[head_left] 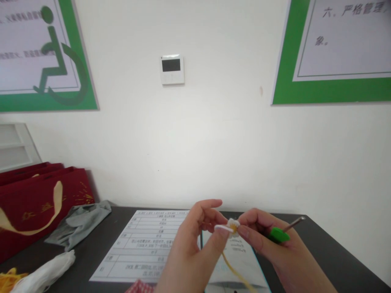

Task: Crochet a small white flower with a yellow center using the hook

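Observation:
A small crocheted flower (233, 228), white around a yellow middle, is held up between my two hands above the table. My left hand (195, 240) pinches its left side between thumb and fingers, with a loop of white yarn (222, 228) lying over the thumb tip. The thumb and forefinger of my right hand (269, 240) grip the flower's right side. Tucked in that same hand is a crochet hook (279, 235) with a green handle, its metal end pointing up and right. A yellow yarn tail (236, 273) hangs from the flower.
A printed pattern sheet (131, 248) and a blue-edged booklet (244, 268) lie on the dark table (330, 248). Left are red gift bags (45, 199), a grey cloth (82, 224), a white yarn skein (45, 272) and yellow yarn (12, 278). A white wall (195, 154) rises behind.

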A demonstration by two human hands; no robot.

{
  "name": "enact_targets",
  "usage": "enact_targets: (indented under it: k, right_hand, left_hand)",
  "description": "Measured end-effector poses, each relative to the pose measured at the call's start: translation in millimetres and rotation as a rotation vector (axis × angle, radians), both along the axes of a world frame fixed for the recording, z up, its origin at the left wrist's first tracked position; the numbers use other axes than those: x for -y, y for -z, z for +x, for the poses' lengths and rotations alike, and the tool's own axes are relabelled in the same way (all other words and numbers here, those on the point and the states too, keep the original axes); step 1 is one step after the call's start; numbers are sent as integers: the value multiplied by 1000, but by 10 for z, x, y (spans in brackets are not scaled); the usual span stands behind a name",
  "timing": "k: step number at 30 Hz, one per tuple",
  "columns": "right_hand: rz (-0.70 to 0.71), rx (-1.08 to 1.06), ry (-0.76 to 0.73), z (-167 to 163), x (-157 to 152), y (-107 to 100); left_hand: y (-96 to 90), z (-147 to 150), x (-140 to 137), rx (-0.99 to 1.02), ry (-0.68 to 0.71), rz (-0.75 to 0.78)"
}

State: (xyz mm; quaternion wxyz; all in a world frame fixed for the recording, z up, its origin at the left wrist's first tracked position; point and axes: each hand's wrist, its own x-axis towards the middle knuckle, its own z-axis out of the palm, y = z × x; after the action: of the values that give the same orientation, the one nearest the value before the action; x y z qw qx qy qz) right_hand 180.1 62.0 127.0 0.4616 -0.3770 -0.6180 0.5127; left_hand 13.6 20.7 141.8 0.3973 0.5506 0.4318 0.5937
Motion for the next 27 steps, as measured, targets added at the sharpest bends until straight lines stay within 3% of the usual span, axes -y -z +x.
enact_targets:
  k: [5, 7, 12, 15, 17, 23, 27]
  right_hand:
    - [45, 69, 35, 42, 3, 1]
    - [78, 103, 50, 52, 1, -4]
    - [148, 159, 51, 44, -10, -24]
    - [152, 137, 33, 21, -18, -40]
    - [91, 79, 8, -1, -28, -44]
    - [-293, -284, -173, -77, -87, 25]
    - [-325, -309, -210, -130, -137, 151]
  left_hand:
    - [-5, -126, -50, 67, -238, 40]
    - [-25, -149, -63, 80, -258, 84]
    - [-38, -37, -69, -31, -36, -33]
    - [6, 33, -109, -2, 9, -77]
    - [45, 55, -145, 77, 29, -92]
    - [90, 97, -165, 330, 60, -161]
    - [148, 132, -211, 395, 51, -175]
